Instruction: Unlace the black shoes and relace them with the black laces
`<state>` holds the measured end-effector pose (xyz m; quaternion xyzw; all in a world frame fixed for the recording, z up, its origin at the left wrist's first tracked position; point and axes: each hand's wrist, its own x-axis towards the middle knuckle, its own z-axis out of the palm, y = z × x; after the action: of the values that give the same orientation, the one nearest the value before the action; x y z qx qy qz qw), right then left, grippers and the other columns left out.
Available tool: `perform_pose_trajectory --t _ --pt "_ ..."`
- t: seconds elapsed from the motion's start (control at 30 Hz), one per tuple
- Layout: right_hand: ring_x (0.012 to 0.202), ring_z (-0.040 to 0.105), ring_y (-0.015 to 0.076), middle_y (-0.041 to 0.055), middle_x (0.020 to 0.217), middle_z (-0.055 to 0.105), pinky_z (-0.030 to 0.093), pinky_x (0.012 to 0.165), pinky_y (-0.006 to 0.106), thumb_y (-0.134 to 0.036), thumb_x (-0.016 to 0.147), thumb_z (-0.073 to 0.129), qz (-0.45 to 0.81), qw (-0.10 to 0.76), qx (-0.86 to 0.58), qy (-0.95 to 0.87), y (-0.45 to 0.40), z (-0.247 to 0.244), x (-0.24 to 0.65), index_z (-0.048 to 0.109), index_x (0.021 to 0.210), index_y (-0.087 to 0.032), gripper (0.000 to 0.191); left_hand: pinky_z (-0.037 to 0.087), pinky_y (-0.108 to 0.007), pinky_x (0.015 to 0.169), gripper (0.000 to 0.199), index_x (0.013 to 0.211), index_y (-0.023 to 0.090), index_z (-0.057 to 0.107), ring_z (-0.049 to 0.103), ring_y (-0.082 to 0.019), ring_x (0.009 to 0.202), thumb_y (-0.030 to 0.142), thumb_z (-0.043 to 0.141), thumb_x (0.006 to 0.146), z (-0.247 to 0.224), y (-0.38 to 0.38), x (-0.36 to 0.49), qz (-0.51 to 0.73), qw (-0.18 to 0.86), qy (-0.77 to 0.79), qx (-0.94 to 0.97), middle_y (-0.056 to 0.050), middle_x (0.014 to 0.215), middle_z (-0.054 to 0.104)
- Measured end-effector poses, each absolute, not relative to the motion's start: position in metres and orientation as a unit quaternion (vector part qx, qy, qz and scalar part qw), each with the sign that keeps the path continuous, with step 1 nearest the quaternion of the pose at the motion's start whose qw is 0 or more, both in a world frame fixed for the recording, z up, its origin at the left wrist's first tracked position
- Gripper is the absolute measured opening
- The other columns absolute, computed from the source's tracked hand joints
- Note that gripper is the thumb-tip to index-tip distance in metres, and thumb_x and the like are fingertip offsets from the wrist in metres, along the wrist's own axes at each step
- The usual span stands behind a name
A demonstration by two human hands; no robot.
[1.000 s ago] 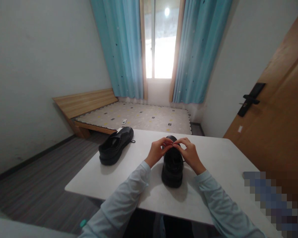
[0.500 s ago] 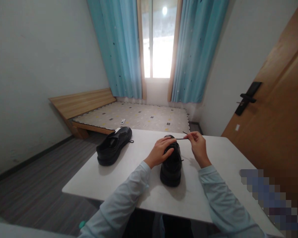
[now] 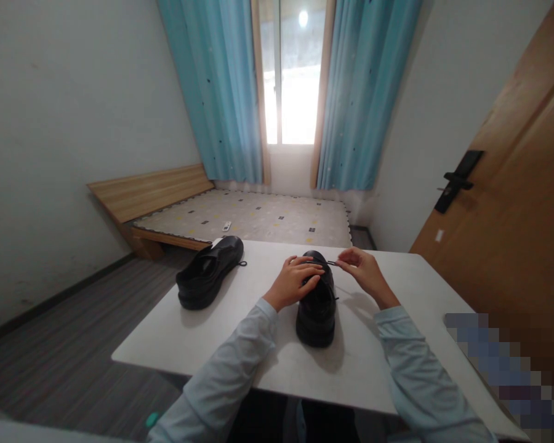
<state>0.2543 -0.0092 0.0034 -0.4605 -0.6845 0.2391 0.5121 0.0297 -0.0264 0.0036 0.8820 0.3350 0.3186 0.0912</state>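
Likely limp, the shoelace point(image 3: 332, 263) suits fingertips: my right grip point(image 3: 365, 274) pinches it, my left grip point(image 3: 292, 283) spread across the black lace-up shoe point(image 3: 316, 326) by the bench's far edge point(image 3: 268, 247).

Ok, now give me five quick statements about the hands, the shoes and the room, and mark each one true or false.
1. The left hand rests on one black shoe. True.
2. The other black shoe is lying on the bed. False: the other black shoe stands on the white table.
3. The right hand lies flat on the white table. False: the right hand holds a black lace.
4. The curtains are red. False: the curtains are blue.
5. The door handle is black. True.
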Motion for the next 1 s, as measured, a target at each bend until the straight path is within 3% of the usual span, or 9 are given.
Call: perform_pose_trajectory --t 0.13,0.23,0.63,0.83,1.0 --pt "0.073 0.066 0.0192 0.0044 0.076 0.069 0.051 0.074 0.035 -0.038 0.074 0.066 0.208 0.456 -0.46 -0.734 -0.015 0.01 0.256 0.062 0.093 -0.019 0.027 0.021 -0.046 0.109 0.028 0.109 0.028 0.063 0.045 -0.018 0.125 0.034 0.042 0.091 0.004 -0.027 0.029 0.311 0.099 0.337 0.883 0.0 0.12 0.063" --pt "0.071 0.066 0.0192 0.0028 0.073 0.069 0.05 0.071 0.034 -0.032 0.076 0.064 0.191 0.427 -0.459 -0.756 -0.019 0.014 0.255 0.059 0.094 -0.02 0.023 0.022 -0.047 0.109 0.028 0.109 0.028 0.063 0.045 -0.019 0.125 0.033 0.042 0.09 0.004 -0.026 0.029 0.315 0.103 0.338 0.881 0.0 0.12 0.064" --pt "0.068 0.065 0.0184 0.0013 0.072 0.069 0.048 0.068 0.031 -0.02 0.074 0.064 0.121 0.404 -0.462 -0.78 -0.02 0.014 0.246 0.061 0.089 -0.021 0.015 0.025 -0.047 0.108 0.028 0.11 0.029 0.063 0.046 -0.019 0.124 0.033 0.044 0.09 0.005 -0.026 0.031 0.321 0.105 0.338 0.879 0.0 0.12 0.064" --pt "0.069 0.063 0.0185 0.0033 0.074 0.066 0.049 0.069 0.032 -0.017 0.072 0.066 0.089 0.401 -0.458 -0.788 -0.015 0.007 0.246 0.066 0.076 -0.02 0.004 0.026 -0.047 0.107 0.032 0.117 0.027 0.058 0.045 -0.02 0.125 0.032 0.046 0.089 0.003 -0.026 0.032 0.323 0.119 0.332 0.878 -0.002 0.123 0.061" --pt "0.068 0.059 0.0193 0.0035 0.069 0.065 0.046 0.066 0.032 -0.018 0.074 0.066 0.05 0.383 -0.453 -0.803 -0.013 0.005 0.246 0.067 0.068 -0.021 0.007 0.032 -0.042 0.105 0.031 0.116 0.023 0.057 0.049 -0.02 0.122 0.031 0.047 0.088 0.001 -0.025 0.033 0.374 0.116 0.325 0.861 -0.005 0.121 0.062"
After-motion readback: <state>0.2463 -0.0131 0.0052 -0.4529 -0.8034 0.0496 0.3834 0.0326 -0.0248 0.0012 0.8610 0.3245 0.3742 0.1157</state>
